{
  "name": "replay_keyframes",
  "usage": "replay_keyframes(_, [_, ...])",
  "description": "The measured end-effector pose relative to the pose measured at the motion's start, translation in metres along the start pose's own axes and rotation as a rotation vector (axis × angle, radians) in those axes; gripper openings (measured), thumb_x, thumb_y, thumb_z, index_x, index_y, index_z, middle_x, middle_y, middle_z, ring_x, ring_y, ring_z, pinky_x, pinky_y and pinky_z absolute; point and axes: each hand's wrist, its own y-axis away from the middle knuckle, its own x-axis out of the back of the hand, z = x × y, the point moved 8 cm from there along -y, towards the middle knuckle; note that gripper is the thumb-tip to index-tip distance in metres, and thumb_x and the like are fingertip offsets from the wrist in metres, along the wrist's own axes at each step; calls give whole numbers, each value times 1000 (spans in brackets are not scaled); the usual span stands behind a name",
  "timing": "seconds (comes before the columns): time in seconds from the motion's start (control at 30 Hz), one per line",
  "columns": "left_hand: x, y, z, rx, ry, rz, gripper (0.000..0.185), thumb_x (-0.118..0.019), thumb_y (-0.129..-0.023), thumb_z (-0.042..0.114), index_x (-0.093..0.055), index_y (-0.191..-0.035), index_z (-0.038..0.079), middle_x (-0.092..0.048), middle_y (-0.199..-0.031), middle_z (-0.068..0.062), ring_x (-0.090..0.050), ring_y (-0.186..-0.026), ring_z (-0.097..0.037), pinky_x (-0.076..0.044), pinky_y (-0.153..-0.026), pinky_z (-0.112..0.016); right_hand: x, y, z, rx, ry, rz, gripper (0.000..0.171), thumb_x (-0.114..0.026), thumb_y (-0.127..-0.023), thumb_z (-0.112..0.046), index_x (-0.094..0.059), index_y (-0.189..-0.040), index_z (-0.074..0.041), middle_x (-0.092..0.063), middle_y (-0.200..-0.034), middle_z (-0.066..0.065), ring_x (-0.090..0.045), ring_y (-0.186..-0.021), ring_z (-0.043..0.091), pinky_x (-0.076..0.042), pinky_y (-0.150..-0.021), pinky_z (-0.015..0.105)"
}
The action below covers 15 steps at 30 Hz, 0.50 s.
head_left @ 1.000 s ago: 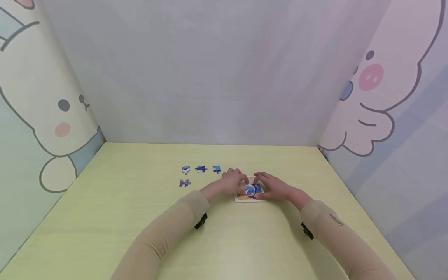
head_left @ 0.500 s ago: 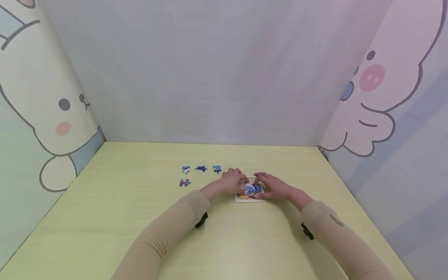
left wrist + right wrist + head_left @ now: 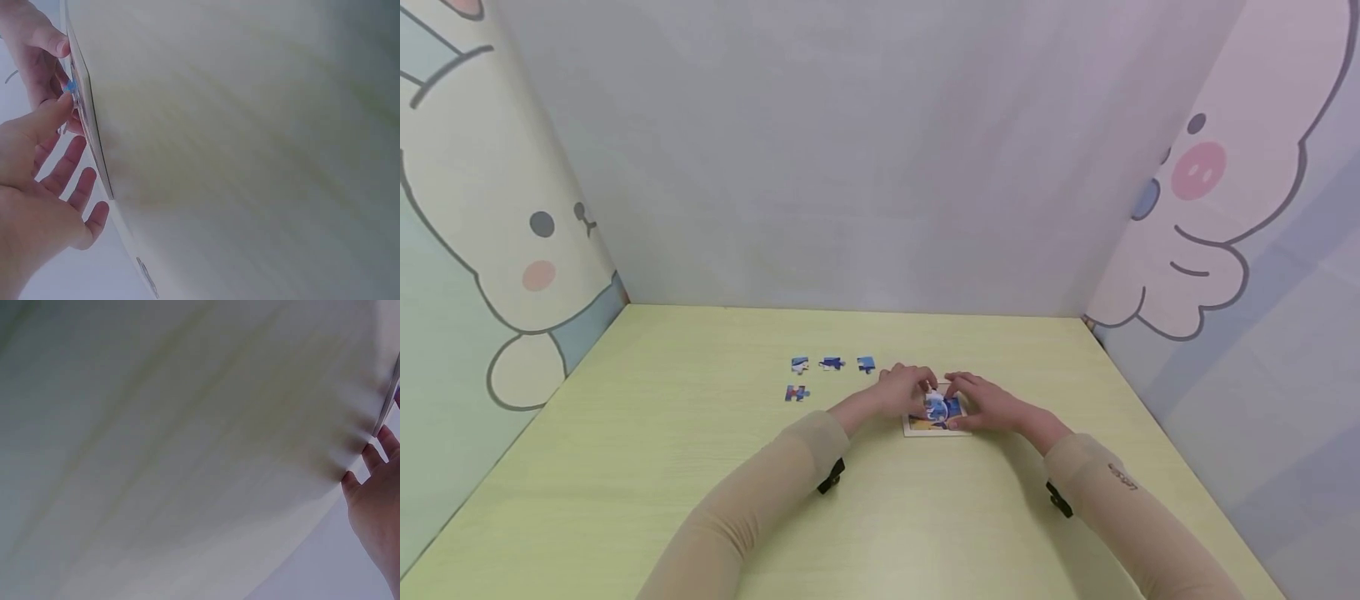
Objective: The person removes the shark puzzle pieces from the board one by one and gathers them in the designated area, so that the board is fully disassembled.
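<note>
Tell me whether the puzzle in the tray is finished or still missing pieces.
Unfinished, it seems: four loose pieces lie apart on the table, left of the tray. Both hands cover the tray's far part, so its gaps cannot be seen.

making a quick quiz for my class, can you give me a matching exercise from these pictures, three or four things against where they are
Things:
1. puzzle board
2. loose puzzle pieces
3. left hand
4. right hand

Places:
A. on the board's right side
B. on the table to the left of the board
C. between the two hands
D. on the board's left side

Pairs: 1-C, 2-B, 3-D, 4-A

Yellow-green table [image 3: 625,467], cartoon wall panels [image 3: 490,233]
</note>
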Motion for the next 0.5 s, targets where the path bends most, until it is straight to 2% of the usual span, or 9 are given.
replay_keyframes(0.2, [2,-1,3,-29,95,12,29,-69,-86,20,-57,-113,23,-62,-97,11,-53,-97,-12,-28,-98,-46,0,0,0,-6,1,0,43,-67,-83,-49,-52,-112,-22,-31,-151,14,-25,-139,40,-23,-107,60])
replay_keyframes(0.33, [2,-2,5,-55,70,32,26,-68,-88,22,-56,-110,24,-60,-88,13,-53,-84,-9,-31,-95,-44,1,1,-2,-1,3,1,42,-66,-83,-48,-53,-112,-21,-31,-150,15,-25,-138,41,-23,-107,60])
replay_keyframes(0.5, [3,-1,8,-63,43,59,24,-67,-88,21,-56,-109,25,-60,-84,14,-52,-84,-9,-31,-95,-44,3,1,-4,10,4,8,41,-66,-84,-47,-53,-112,-19,-32,-149,17,-28,-136,42,-24,-106,60])
